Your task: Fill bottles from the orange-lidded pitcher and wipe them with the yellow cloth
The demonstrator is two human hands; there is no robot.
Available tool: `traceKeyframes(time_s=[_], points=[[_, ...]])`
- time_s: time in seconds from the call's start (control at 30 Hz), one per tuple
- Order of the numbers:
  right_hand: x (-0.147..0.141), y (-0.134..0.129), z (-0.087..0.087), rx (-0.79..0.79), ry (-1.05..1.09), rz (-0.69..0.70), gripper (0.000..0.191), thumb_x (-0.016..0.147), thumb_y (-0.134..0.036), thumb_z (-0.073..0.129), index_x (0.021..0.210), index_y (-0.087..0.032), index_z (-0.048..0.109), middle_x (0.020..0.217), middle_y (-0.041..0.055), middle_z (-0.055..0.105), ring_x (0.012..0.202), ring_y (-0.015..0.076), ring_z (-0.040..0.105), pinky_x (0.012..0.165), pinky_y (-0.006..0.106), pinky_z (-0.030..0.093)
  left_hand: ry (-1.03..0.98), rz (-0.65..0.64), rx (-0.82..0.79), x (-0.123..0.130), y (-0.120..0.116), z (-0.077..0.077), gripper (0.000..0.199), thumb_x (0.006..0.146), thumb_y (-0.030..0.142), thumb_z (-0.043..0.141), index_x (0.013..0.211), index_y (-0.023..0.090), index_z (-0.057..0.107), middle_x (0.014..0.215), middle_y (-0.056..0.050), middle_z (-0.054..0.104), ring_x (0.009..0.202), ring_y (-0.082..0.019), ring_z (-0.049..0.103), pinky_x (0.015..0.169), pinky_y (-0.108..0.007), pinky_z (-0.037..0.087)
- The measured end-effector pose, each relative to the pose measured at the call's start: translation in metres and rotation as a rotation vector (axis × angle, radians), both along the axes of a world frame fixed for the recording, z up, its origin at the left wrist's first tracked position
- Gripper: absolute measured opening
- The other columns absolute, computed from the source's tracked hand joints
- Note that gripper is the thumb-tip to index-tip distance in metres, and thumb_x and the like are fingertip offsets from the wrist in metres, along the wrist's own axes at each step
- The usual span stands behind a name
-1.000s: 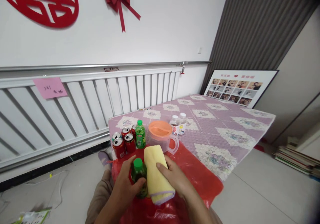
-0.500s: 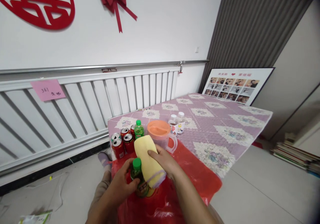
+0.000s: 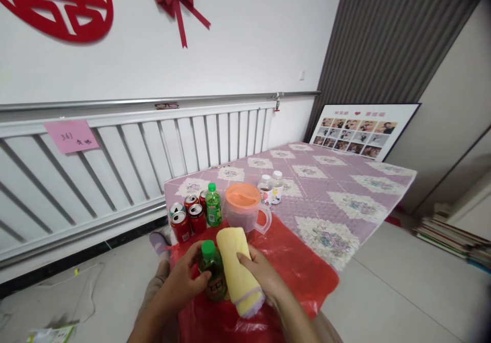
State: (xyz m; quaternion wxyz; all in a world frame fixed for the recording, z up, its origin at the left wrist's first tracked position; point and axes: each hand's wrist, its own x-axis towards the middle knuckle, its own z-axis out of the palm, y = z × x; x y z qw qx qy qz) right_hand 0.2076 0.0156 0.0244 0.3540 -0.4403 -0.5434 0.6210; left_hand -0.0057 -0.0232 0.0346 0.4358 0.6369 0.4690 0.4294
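My left hand (image 3: pixel 192 274) is wrapped round a green-capped drink bottle (image 3: pixel 215 280) with a dark label, upright over the red plastic sheet (image 3: pixel 299 261). In my right hand (image 3: pixel 259 274) is a folded yellow towel (image 3: pixel 238 266) with a pale purple edge, held just to the right of the bottle. The towel hides part of the bottle's right side. Behind my hands stand a clear pitcher (image 3: pixel 240 218) with an orange lid and another green-capped bottle (image 3: pixel 213 207). Several drink cans (image 3: pixel 181 227) are grouped at the left.
Two white-capped bottles (image 3: pixel 276 187) stand behind the pitcher. A purple floral cloth (image 3: pixel 307 195) covers the table. A white radiator (image 3: pixel 146 154) runs along the wall. At the far end leans a photo board (image 3: pixel 360 131), and books (image 3: pixel 445 241) lie stacked on the right.
My right hand has moved the towel down and to the right, showing more of the green-capped bottle behind. My left hand stays on its bottle.
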Motion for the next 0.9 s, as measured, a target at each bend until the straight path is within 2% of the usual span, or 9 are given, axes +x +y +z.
traceKeyframes(time_s=[0.13, 0.23, 0.4, 0.6, 0.77, 0.83, 0.9], points=[[0.005, -0.008, -0.021, 0.018, -0.110, -0.005, 0.037, 0.081, -0.034, 0.050, 0.110, -0.014, 0.062, 0.097, 0.0103, 0.073, 0.082, 0.0250, 0.067, 0.068, 0.033, 0.049, 0.021, -0.033, -0.018, -0.010, 0.006, -0.002, 0.063, 0.074, 0.015, 0.063, 0.134, 0.022, 0.047, 0.134, -0.008, 0.058, 0.125, -0.029, 0.052, 0.109, -0.044, 0.039], [0.009, -0.007, -0.023, 0.075, -0.202, -0.007, 0.029, 0.076, -0.028, 0.056, 0.098, -0.014, 0.068, 0.092, 0.0104, 0.074, 0.085, 0.0272, 0.067, 0.075, 0.035, 0.048, 0.078, -0.031, 0.016, -0.016, 0.010, 0.000, 0.060, 0.074, 0.016, 0.063, 0.132, 0.023, 0.051, 0.138, -0.008, 0.054, 0.129, -0.029, 0.048, 0.111, -0.043, 0.038], [0.014, -0.002, -0.003, 0.166, -0.248, -0.024, 0.030, 0.078, -0.029, 0.057, 0.102, -0.015, 0.067, 0.103, 0.0109, 0.073, 0.093, 0.0275, 0.065, 0.082, 0.036, 0.047, 0.240, 0.052, 0.091, -0.010, 0.008, 0.006, 0.049, 0.074, 0.019, 0.063, 0.123, 0.024, 0.059, 0.133, -0.009, 0.054, 0.127, -0.030, 0.047, 0.110, -0.047, 0.036], [0.010, 0.007, 0.026, 0.218, -0.179, -0.028, 0.037, 0.085, -0.038, 0.054, 0.117, -0.019, 0.059, 0.109, 0.0082, 0.071, 0.094, 0.0253, 0.065, 0.080, 0.036, 0.049, 0.288, 0.194, 0.162, 0.012, -0.003, 0.009, 0.038, 0.074, 0.027, 0.066, 0.111, 0.020, 0.064, 0.113, -0.011, 0.058, 0.110, -0.032, 0.054, 0.099, -0.050, 0.044], [-0.001, 0.016, 0.044, 0.200, -0.090, 0.040, 0.038, 0.087, -0.042, 0.052, 0.118, -0.021, 0.058, 0.104, 0.0051, 0.072, 0.086, 0.0218, 0.066, 0.073, 0.033, 0.051, 0.140, 0.177, 0.097, 0.012, -0.005, 0.007, 0.062, 0.072, 0.015, 0.065, 0.131, 0.023, 0.047, 0.130, -0.010, 0.056, 0.123, -0.029, 0.051, 0.106, -0.047, 0.040], [-0.006, 0.022, 0.043, 0.183, -0.080, 0.061, 0.038, 0.086, -0.042, 0.053, 0.117, -0.020, 0.059, 0.104, 0.0049, 0.072, 0.085, 0.0215, 0.066, 0.072, 0.032, 0.051, 0.074, 0.146, 0.051, 0.007, -0.005, 0.006, 0.061, 0.072, 0.013, 0.064, 0.130, 0.022, 0.045, 0.130, -0.010, 0.058, 0.121, -0.028, 0.054, 0.106, -0.045, 0.041], [-0.008, 0.029, 0.037, 0.172, -0.108, 0.060, 0.037, 0.086, -0.040, 0.052, 0.115, -0.018, 0.061, 0.103, 0.0056, 0.072, 0.085, 0.0217, 0.066, 0.071, 0.032, 0.051, 0.043, 0.088, 0.027, 0.002, -0.004, 0.005, 0.052, 0.073, 0.015, 0.064, 0.123, 0.022, 0.050, 0.126, -0.010, 0.061, 0.119, -0.028, 0.056, 0.105, -0.044, 0.042]])
